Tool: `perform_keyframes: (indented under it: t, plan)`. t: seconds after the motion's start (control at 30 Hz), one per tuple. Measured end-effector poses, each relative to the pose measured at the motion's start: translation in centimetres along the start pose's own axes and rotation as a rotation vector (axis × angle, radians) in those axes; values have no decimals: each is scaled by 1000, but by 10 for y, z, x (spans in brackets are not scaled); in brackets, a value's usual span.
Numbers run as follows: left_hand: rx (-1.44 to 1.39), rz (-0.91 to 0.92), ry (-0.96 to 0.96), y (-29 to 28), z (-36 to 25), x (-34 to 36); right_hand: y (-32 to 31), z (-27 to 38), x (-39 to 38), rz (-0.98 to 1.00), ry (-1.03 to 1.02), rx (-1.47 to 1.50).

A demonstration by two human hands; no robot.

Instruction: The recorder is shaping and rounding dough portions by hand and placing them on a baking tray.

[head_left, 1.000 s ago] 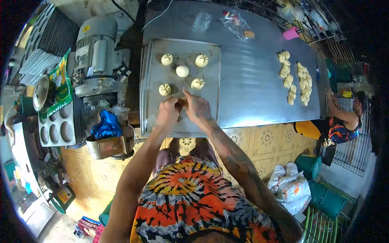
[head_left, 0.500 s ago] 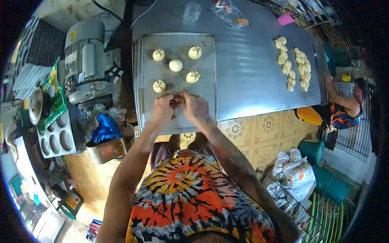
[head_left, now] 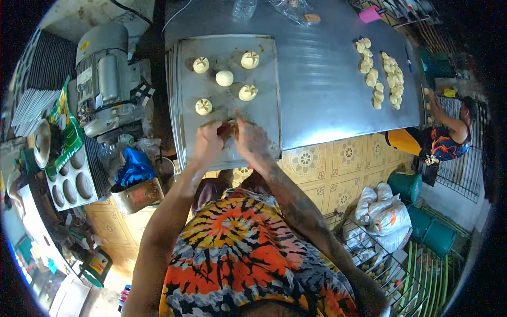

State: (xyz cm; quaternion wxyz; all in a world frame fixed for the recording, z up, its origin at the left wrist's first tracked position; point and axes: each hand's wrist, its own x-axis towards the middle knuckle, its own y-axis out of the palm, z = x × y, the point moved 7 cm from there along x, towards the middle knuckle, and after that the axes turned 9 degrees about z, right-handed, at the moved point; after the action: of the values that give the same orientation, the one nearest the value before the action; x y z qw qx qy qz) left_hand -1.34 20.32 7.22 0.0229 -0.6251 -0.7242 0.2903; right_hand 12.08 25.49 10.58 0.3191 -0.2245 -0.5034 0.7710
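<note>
A flat metal baking tray (head_left: 264, 76) lies in front of me at the left end of the table. On it sit several pale dough balls, among them a smooth one (head_left: 224, 78) in the middle and a scored one (head_left: 204, 106) nearest my hands. Above the tray's near part, my left hand (head_left: 209, 141) and my right hand (head_left: 251, 139) come close together with fingers pinched. Something small is between their fingertips, mostly hidden by them, and I cannot make out what it is.
Dough pieces (head_left: 393, 79) lie in two rows on the metal table (head_left: 322, 90). A grey motor (head_left: 105, 66) stands left of the tray, above a muffin pan (head_left: 79, 179) and a metal pot (head_left: 138, 197). At the far right another person (head_left: 449, 137) works. White sacks (head_left: 388, 211) lie lower right.
The whole view has shifted slightly, so the tray and table appear higher. My hands stay together above the tray's near part, their fingers slightly shifted. The dough balls stay in place.
</note>
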Motion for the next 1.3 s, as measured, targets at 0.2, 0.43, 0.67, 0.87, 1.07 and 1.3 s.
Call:
perform_keyframes:
  t: [0.2,0.43,0.67,0.87,1.07,1.3]
  plan:
    - [-25,-57,-51,-6,11,4,7,4,-62,217,-48,106]
    - [-91,-395,119,-66,-46,50,-27,-17,101,221,12,-24]
    - [20,-300,-19,-64,-18,110,10,-35,147,-69,-441,-49]
    - [-104,-326,82,-66,-14,114,-18,-34,100,135,-371,-23]
    - [-48,-238,119,-60,-29,103,13,-29,139,-140,-328,-259]
    - [9,-236,116,-70,-13,100,-3,-10,77,182,-33,-204]
